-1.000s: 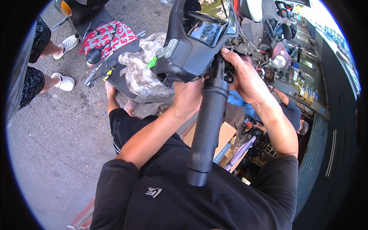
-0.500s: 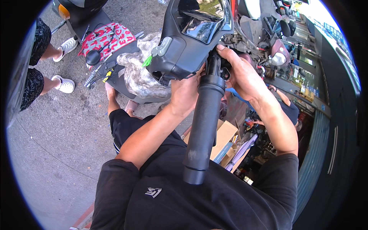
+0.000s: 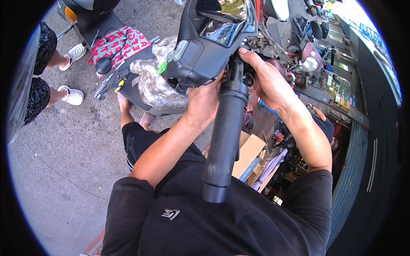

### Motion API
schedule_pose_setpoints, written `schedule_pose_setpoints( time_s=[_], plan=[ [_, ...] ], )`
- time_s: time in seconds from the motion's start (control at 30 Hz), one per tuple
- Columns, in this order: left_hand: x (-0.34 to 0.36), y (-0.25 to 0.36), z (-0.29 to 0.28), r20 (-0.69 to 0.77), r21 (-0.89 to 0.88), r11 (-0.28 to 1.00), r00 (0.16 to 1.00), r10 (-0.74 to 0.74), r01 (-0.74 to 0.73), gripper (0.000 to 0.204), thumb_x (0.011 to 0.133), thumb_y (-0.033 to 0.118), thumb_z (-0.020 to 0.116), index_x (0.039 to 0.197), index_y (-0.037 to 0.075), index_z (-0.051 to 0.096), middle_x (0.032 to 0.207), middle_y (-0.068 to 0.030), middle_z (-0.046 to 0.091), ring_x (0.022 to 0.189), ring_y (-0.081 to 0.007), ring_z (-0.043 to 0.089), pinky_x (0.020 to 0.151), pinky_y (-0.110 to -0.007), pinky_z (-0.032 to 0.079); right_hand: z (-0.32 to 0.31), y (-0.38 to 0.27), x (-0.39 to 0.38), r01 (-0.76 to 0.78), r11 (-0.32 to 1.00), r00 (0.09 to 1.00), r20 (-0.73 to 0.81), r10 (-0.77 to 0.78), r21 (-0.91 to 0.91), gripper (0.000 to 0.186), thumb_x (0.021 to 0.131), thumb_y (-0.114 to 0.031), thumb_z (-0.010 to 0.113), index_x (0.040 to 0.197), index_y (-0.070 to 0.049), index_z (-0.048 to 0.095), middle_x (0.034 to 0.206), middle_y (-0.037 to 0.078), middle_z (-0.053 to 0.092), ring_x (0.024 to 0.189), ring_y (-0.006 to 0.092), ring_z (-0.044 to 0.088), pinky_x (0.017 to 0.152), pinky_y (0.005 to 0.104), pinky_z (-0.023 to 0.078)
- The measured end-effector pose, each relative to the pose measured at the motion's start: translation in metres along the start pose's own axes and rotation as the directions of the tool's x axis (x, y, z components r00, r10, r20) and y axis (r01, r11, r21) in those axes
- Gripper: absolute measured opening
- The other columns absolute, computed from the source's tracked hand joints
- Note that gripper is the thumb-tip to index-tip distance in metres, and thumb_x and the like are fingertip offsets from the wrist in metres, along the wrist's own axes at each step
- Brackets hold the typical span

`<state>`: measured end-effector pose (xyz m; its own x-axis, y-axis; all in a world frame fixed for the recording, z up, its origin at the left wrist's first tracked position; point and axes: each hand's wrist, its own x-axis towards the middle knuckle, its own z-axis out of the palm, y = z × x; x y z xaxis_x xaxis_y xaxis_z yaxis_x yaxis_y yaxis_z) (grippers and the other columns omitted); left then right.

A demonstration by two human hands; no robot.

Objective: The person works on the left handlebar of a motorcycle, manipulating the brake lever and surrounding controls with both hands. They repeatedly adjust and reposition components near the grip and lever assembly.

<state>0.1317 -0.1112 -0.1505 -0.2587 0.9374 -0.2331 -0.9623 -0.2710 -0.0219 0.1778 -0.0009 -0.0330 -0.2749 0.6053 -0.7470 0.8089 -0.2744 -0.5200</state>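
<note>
A black handlebar housing (image 3: 200,64) with a glossy display and grey switch fills the top centre. A black handlebar grip (image 3: 224,141) points down from it toward my chest. My left hand (image 3: 204,100) reaches up against the housing's underside, just left of the grip; its fingers are hidden behind these parts. My right hand (image 3: 267,85) is curled around the housing's right lower edge beside the bar, thumb on top, other fingertips mostly hidden. A green clip (image 3: 161,67) sits at the housing's left, over a crumpled, greyish sheet (image 3: 151,91).
Tools (image 3: 119,85) and a red-lettered cloth (image 3: 115,42) lie on a black scooter footboard (image 3: 160,111). A person in patterned shorts (image 3: 38,98) stands at left. Cardboard boxes (image 3: 250,151), parked scooters (image 3: 309,57) and a co-worker (image 3: 324,126) are at right, along the shopfront.
The housing, grip and both my hands have shifted slightly leftward and upward. The co-worker at the right has moved and is now more hidden behind my right forearm.
</note>
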Motion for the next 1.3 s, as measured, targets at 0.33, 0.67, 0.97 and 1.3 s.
schedule_pose_setpoints(
  time_s=[0.33,0.67,0.97,1.3],
  plan=[
    [0.005,-0.003,-0.001,-0.038,-0.136,0.991,0.999,-0.026,0.021,0.020,0.103,0.014,0.054,0.120,0.004,0.058,0.103,-0.0083,0.064,0.086,-0.0179,0.067,0.074,-0.034,0.060,0.006,-0.013,-0.011,-0.068,0.997,0.997,-0.034,0.067,-0.022,0.061,0.091,-0.057,0.060,0.095,0.003,0.069,0.084,0.011,0.070,0.068,0.0162,0.069,0.065,0.0305,0.059],
    [0.000,-0.006,0.001,-0.076,0.090,0.993,0.994,0.079,-0.072,0.030,0.106,0.023,0.050,0.128,0.006,0.059,0.118,-0.0037,0.065,0.100,-0.0097,0.065,0.085,-0.023,0.055,0.000,-0.001,-0.006,-0.035,0.999,0.999,0.010,0.035,0.011,0.066,0.091,-0.058,0.059,0.101,0.007,0.068,0.091,0.014,0.071,0.078,0.0204,0.071,0.075,0.0357,0.060],
    [0.005,-0.017,0.007,-0.048,-0.028,0.993,0.993,0.111,-0.112,0.022,0.101,0.022,0.061,0.116,0.007,0.064,0.103,-0.0041,0.067,0.086,-0.0127,0.067,0.075,-0.027,0.058,-0.009,0.001,-0.009,-0.016,1.000,0.999,0.034,0.016,0.011,0.061,0.091,-0.057,0.060,0.105,0.002,0.068,0.092,0.012,0.071,0.073,0.0192,0.071,0.068,0.0336,0.060],
    [0.033,-0.034,-0.030,-0.042,0.133,0.989,0.996,0.076,-0.070,0.047,0.104,0.044,0.048,0.136,0.010,0.053,0.126,-0.0075,0.062,0.113,-0.0219,0.061,0.090,-0.038,0.050,-0.023,-0.002,-0.022,0.040,0.999,0.993,0.107,-0.042,0.021,0.072,0.089,-0.058,0.059,0.114,0.009,0.065,0.101,0.021,0.070,0.078,0.0293,0.072,0.079,0.0440,0.060]
  ],
)
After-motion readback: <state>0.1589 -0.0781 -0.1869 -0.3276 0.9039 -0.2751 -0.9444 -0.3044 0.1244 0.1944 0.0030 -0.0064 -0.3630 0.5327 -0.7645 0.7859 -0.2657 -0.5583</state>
